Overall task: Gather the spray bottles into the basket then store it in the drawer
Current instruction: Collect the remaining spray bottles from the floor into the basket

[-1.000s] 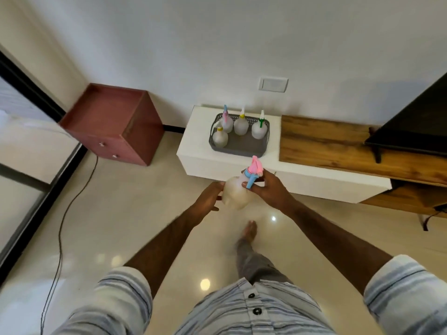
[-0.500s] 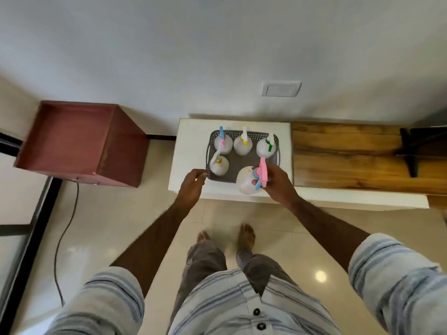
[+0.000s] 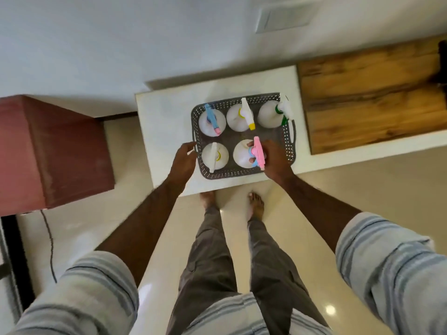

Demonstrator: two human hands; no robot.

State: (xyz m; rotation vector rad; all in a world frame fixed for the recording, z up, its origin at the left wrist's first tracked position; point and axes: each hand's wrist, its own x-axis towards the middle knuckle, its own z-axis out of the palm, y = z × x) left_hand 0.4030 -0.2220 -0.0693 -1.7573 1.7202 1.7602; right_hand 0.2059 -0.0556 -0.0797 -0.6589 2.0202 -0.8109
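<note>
Five spray bottles stood in the basket, the fifth under the right hand

Five white spray bottles stood upright in the grey perforated basket (image 3: 289,151) in the head view, the only view there was. The basket sat on the white bench (image 3: 164,122), between the two hands.

The right hand (image 3: 274,158) was closed around the neck of the pink-and-blue-headed bottle (image 3: 243,153), fingers wrapped under its trigger head, with the bottle's body low inside the basket at the near middle. Whether its base rested on the basket floor could not be told. Just left of that hand stood the white-headed bottle (image 3: 215,155), in the near left corner.

The left hand (image 3: 182,160) lay at the basket's left wall, fingers curled and loose, touching or just beside the rim; it gripped nothing that showed. Beyond its fingertips, in the far row, stood the blue-headed bottle (image 3: 211,119). Beyond the right hand stood the yellow-tipped bottle (image 3: 242,116), and to that hand's far right the green-headed bottle (image 3: 272,114), its head leaning over the basket's rim.

The basket's near right corner, under the right hand's knuckles, held no bottle.

To the right of the right hand the bench carried a wooden top (image 3: 370,97). Well to the left of the left hand stood a red-brown cabinet (image 3: 55,151) on the pale floor (image 3: 350,189). Both forearms were bare, with striped sleeves (image 3: 387,267) rolled above the elbows, and two bare feet (image 3: 256,204) stood below the hands at the bench's front edge.
</note>
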